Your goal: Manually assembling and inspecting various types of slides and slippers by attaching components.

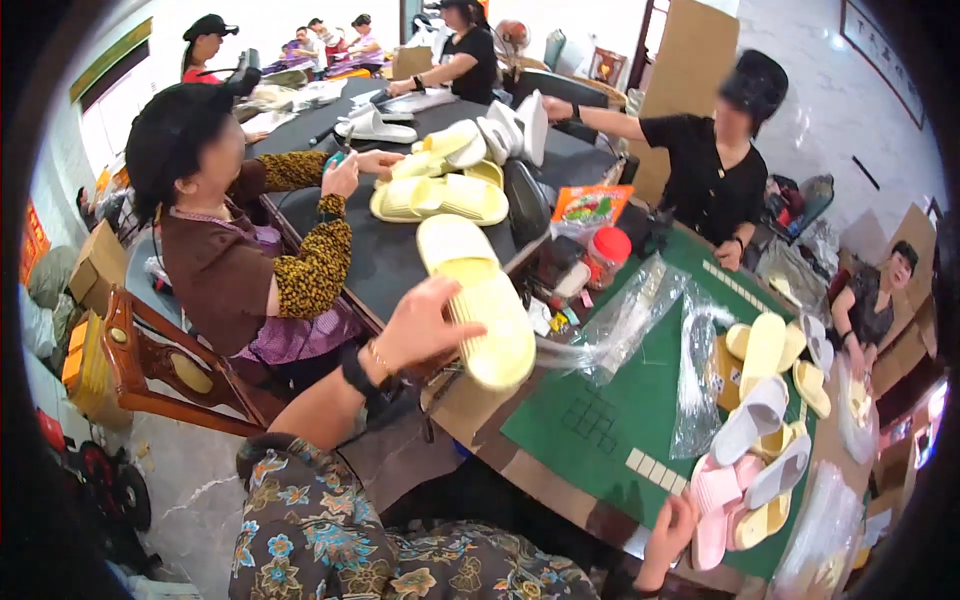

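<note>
My left hand (425, 325) grips a pale yellow slide slipper (495, 345) by its edge, thumb over the footbed and the other fingers partly behind it. The slipper hangs tilted between two tables, its strap end up. My right hand (670, 535) is low over the front edge of the green-topped table (560, 430), fingers loosely bent and apart, with nothing visible in them. Beside it lie pink slippers (715, 490), grey slippers (750, 420) and yellow slippers (765, 350) in a loose pile. More yellow slippers (440, 198) rest on the dark table, along with white slippers (375, 128).
At the left, a person (215, 240) in patterned sleeves works over yellow slippers with a small tool. Across the tables stands a person (710, 160) in black. Clear plastic bags (630, 320) and a red-lidded jar (608, 255) lie nearby. A wooden chair (180, 370) stands left.
</note>
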A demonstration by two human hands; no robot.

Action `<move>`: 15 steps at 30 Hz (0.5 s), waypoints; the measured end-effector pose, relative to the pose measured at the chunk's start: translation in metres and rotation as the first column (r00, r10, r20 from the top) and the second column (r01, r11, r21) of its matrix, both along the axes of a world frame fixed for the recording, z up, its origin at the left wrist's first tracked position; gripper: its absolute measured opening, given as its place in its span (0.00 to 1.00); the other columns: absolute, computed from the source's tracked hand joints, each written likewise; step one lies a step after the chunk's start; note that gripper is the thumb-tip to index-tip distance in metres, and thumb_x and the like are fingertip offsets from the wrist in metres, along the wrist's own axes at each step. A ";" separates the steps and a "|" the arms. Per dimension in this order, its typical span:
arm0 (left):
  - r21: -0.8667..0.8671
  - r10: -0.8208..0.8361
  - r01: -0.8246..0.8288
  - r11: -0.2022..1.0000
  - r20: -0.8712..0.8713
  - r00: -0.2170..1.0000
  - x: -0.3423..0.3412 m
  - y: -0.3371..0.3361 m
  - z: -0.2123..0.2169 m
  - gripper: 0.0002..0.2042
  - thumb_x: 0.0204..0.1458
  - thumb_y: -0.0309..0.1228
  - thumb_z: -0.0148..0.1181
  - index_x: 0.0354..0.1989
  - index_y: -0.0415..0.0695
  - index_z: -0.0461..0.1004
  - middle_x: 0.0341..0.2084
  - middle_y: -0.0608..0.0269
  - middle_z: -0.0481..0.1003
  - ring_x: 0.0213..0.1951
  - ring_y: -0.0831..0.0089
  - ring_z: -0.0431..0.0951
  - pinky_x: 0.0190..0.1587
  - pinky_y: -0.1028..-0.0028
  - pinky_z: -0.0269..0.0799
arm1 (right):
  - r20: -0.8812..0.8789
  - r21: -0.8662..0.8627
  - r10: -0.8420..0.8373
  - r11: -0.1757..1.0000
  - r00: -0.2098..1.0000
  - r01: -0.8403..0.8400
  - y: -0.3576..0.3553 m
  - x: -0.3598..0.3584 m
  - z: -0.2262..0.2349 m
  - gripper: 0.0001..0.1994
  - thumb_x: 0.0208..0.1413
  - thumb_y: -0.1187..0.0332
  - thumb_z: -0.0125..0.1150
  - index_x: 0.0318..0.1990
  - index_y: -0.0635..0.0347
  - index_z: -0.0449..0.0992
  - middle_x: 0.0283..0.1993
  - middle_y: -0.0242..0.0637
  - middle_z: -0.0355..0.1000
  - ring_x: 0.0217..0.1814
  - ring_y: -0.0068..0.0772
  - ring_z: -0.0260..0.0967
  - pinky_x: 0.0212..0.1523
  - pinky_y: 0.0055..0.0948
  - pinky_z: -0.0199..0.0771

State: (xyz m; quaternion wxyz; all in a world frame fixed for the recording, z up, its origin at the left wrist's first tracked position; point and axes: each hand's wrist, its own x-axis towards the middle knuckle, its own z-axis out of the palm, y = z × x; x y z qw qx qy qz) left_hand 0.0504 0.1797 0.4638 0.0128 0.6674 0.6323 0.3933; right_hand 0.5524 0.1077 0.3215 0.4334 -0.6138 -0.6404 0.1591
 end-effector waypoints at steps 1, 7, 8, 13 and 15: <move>0.026 -0.193 0.193 0.981 0.007 0.981 0.022 -0.008 0.004 0.24 0.37 0.40 0.73 0.38 0.36 0.72 0.33 0.50 0.72 0.36 0.56 0.74 0.40 0.65 0.71 | -0.060 0.056 0.029 0.998 0.998 -0.025 0.011 0.005 -0.022 0.13 0.57 0.75 0.56 0.50 0.66 0.72 0.57 0.47 0.67 0.57 0.40 0.67 0.52 0.35 0.70; -0.243 -0.812 0.789 0.565 0.009 0.584 0.113 -0.054 -0.012 0.23 0.41 0.45 0.70 0.36 0.41 0.68 0.33 0.53 0.69 0.38 0.53 0.70 0.41 0.61 0.68 | -0.965 -0.049 0.098 0.845 0.244 -0.532 0.053 -0.082 0.027 0.29 0.64 0.50 0.48 0.64 0.60 0.58 0.65 0.46 0.58 0.58 0.39 0.66 0.52 0.42 0.73; -0.265 -0.876 0.845 0.465 -0.001 0.482 0.123 -0.056 -0.023 0.22 0.42 0.43 0.69 0.36 0.41 0.67 0.34 0.54 0.68 0.40 0.54 0.70 0.42 0.61 0.68 | -0.990 0.016 0.094 0.823 0.109 -0.568 0.053 -0.086 0.029 0.30 0.64 0.46 0.46 0.63 0.61 0.60 0.60 0.43 0.65 0.56 0.40 0.68 0.55 0.42 0.71; -0.388 -0.958 0.886 0.256 0.023 0.287 0.152 -0.053 -0.055 0.19 0.40 0.36 0.68 0.36 0.42 0.67 0.40 0.56 0.67 0.43 0.56 0.68 0.45 0.61 0.67 | -0.961 -0.274 -0.252 0.854 0.110 -0.443 0.047 -0.061 -0.005 0.18 0.65 0.61 0.47 0.55 0.65 0.69 0.54 0.39 0.72 0.55 0.36 0.70 0.57 0.35 0.69; -0.390 -0.958 0.889 0.239 0.055 0.282 0.158 -0.051 -0.054 0.20 0.40 0.35 0.67 0.39 0.41 0.67 0.42 0.55 0.67 0.44 0.55 0.68 0.47 0.61 0.67 | -0.952 -0.305 -0.289 0.845 0.104 -0.440 0.040 -0.054 -0.004 0.17 0.64 0.63 0.47 0.54 0.65 0.70 0.53 0.39 0.73 0.54 0.36 0.71 0.56 0.35 0.69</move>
